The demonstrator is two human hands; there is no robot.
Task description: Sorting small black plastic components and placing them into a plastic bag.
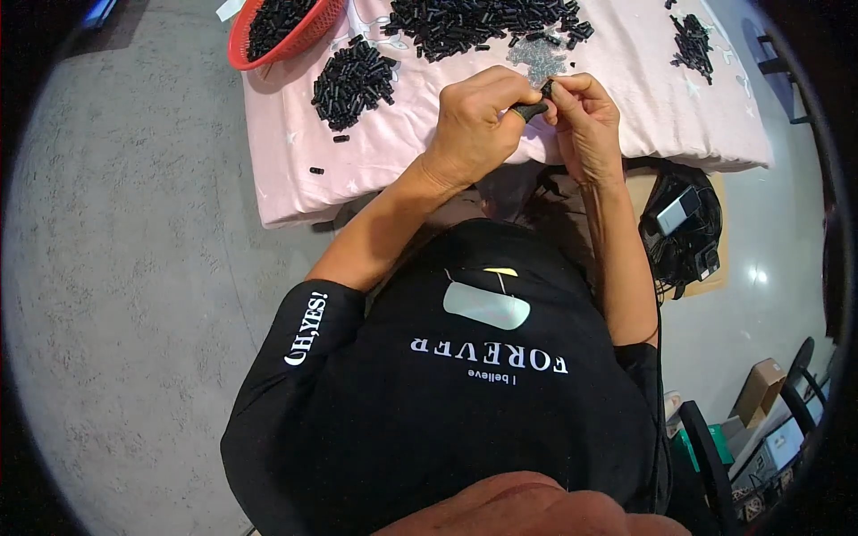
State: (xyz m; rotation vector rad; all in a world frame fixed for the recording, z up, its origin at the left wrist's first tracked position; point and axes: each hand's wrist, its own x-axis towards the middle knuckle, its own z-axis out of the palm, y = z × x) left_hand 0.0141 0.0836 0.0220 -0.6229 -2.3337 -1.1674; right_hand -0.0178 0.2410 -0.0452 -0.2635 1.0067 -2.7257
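Note:
My left hand (478,112) and my right hand (585,112) meet above the near edge of a pink cloth-covered table (295,179). Both pinch a small black tube-shaped part (534,109) between the fingertips. Just beyond the hands lies a little heap of small silvery pieces (538,59). To the left of my left hand sits a pile of black tube parts (353,80), and a larger spread of the same parts (487,22) lies further back.
A red basket (239,49) holding black parts stands at the table's far left corner. Another small black pile (693,40) lies at the right. Cables and a device (684,228) rest on cardboard at the right, with boxes (760,389) on the grey floor.

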